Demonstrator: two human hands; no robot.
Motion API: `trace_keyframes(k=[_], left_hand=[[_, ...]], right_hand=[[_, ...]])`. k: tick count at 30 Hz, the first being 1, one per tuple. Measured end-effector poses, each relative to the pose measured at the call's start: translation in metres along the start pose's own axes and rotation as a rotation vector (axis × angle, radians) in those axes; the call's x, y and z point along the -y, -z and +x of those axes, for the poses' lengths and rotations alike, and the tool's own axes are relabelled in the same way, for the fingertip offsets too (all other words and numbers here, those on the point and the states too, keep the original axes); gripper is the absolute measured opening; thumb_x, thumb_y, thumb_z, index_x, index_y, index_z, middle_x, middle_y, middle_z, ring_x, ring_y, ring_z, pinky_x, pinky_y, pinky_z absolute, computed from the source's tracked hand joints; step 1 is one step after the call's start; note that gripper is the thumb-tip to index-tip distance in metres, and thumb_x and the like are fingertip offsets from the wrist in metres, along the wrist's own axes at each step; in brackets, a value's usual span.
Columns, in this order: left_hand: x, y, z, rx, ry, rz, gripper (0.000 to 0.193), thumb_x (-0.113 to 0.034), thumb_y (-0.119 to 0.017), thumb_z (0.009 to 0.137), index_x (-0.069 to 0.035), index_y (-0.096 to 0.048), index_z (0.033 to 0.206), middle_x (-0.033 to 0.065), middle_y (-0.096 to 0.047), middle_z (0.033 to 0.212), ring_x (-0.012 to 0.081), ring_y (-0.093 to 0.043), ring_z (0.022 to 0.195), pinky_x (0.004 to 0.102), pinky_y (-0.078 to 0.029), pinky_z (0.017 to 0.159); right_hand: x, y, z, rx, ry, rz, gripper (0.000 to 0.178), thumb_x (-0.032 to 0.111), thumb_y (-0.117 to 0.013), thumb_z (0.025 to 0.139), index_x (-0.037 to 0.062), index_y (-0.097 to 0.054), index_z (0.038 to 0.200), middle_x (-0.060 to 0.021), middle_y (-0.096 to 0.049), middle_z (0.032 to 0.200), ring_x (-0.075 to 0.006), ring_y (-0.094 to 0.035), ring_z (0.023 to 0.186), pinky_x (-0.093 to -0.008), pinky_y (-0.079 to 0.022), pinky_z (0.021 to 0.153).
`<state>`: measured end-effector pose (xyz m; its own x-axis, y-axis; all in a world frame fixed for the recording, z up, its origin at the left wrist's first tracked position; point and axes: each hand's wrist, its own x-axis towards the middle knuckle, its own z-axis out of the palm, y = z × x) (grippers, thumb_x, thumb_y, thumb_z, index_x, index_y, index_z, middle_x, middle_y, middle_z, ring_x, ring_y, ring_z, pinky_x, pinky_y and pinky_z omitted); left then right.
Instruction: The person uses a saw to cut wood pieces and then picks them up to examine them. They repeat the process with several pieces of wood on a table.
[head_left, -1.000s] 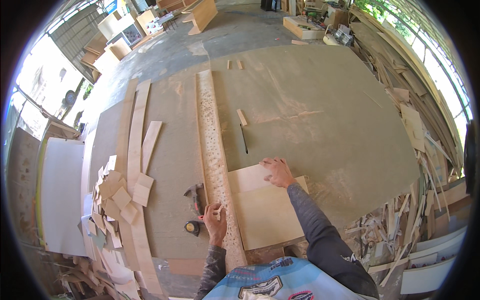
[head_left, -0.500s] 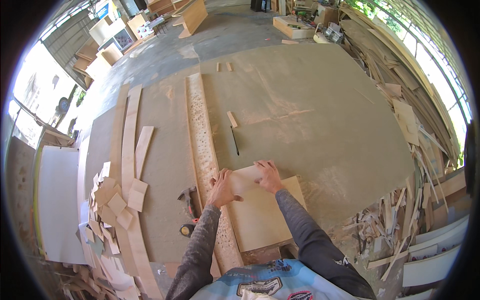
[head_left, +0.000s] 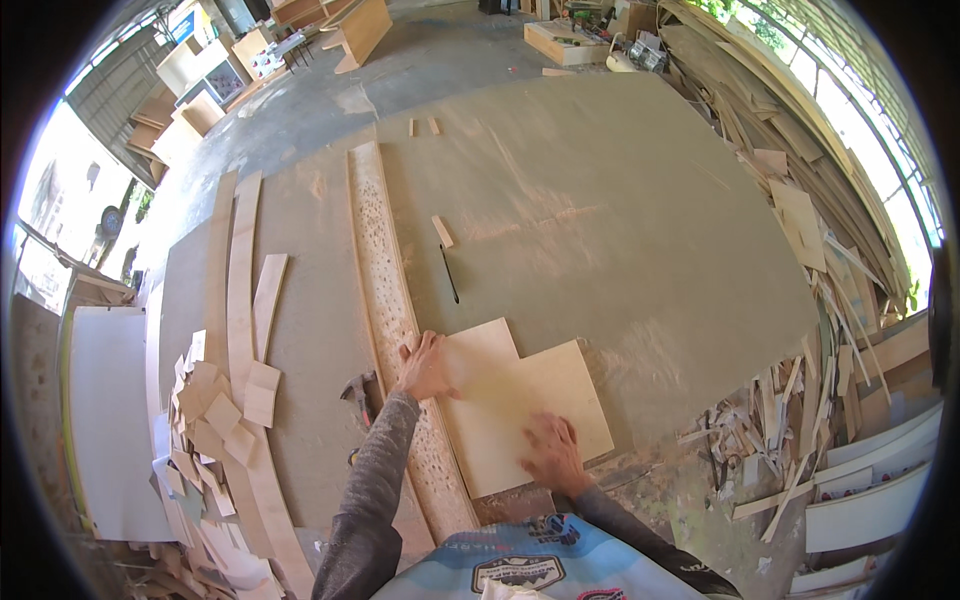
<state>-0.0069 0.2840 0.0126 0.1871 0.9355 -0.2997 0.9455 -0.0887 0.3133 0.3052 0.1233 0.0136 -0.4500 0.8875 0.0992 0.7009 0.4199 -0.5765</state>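
Observation:
A small pale plywood panel [head_left: 487, 342] lies flat, overlapping a larger plywood panel [head_left: 560, 390]. My left hand [head_left: 427, 368] is closed at the small panel's left edge, next to a long wooden strip with a speckled face [head_left: 380, 240]. Fingers apart and slightly blurred, my right hand [head_left: 553, 450] is over the lower part of the larger panel and holds nothing. Just left of the strip lies a claw hammer [head_left: 360, 393], its handle partly hidden by my left forearm. Beyond the panels are a thin black pencil-like stick [head_left: 449, 275] and a small wood block [head_left: 442, 231].
Long wood strips [head_left: 240, 270] and a heap of square offcuts [head_left: 222, 410] lie along the left of the large worktable [head_left: 640, 210]. Scrap wood [head_left: 775, 430] and stacked boards [head_left: 800, 150] line the right side. Two little blocks [head_left: 423, 127] sit near the far edge.
The small panel has gone from being held tilted in both hands to lying flat. My right hand has let go and moved down toward me; my left has shifted slightly nearer.

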Motion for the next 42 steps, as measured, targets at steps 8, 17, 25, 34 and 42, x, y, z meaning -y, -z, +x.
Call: trace_keyframes(k=[8, 17, 25, 34, 42], left_hand=[[0.042, -0.005, 0.032, 0.034, -0.192, -0.146, 0.046, -0.011, -0.060, 0.084, -0.005, -0.059, 0.130, 0.0125, -0.054, 0.123, 0.0301, -0.051, 0.124, 0.0579, -0.030, 0.101], [0.042, -0.007, 0.028, -0.100, -0.158, -0.206, 0.040, -0.013, -0.068, 0.080, -0.005, -0.063, 0.120, 0.0115, -0.058, 0.118, 0.0306, -0.053, 0.123, 0.0498, -0.033, 0.106], [0.045, -0.001, 0.028, -0.086, -0.173, -0.191, 0.047, -0.010, -0.076, 0.071, -0.006, -0.062, 0.116, 0.0123, -0.056, 0.116, 0.0308, -0.051, 0.124, 0.0491, -0.033, 0.106], [0.041, 0.001, 0.030, -0.059, -0.149, -0.142, 0.052, -0.011, -0.076, 0.072, -0.007, -0.061, 0.121, 0.0127, -0.056, 0.118, 0.0311, -0.051, 0.124, 0.0486, -0.034, 0.105], [0.010, 0.009, 0.016, 0.046, -0.103, 0.000, 0.112, -0.041, -0.096, 0.045, -0.004, -0.049, 0.139, 0.0120, -0.052, 0.129, 0.0331, -0.048, 0.129, 0.0601, -0.025, 0.109]], right_hand=[[-0.010, -0.026, -0.052, 0.037, 0.142, -0.067, 0.059, 0.036, -0.076, 0.085, 0.0126, -0.060, 0.137, -0.0098, -0.045, 0.155, -0.0283, -0.037, 0.147, -0.0523, -0.026, 0.121], [-0.003, -0.033, -0.043, 0.034, 0.251, -0.113, 0.060, 0.036, -0.075, 0.084, 0.0069, -0.060, 0.135, -0.0103, -0.048, 0.151, -0.0278, -0.043, 0.142, -0.0484, -0.033, 0.118], [-0.009, -0.045, 0.002, -0.024, 0.227, 0.099, 0.036, 0.024, -0.071, 0.090, 0.0044, -0.066, 0.119, -0.0129, -0.057, 0.140, -0.0326, -0.054, 0.128, -0.0511, -0.038, 0.107], [-0.045, -0.038, 0.150, -0.240, -0.222, -0.104, 0.015, 0.015, -0.058, 0.092, 0.0073, -0.065, 0.102, -0.0083, -0.059, 0.109, -0.0269, -0.048, 0.115, -0.0484, -0.028, 0.103], [-0.074, -0.031, 0.154, -0.167, -0.065, -0.045, 0.008, 0.015, -0.059, 0.090, 0.0082, -0.063, 0.093, -0.0052, -0.060, 0.102, -0.0234, -0.049, 0.115, -0.0497, -0.028, 0.099]])
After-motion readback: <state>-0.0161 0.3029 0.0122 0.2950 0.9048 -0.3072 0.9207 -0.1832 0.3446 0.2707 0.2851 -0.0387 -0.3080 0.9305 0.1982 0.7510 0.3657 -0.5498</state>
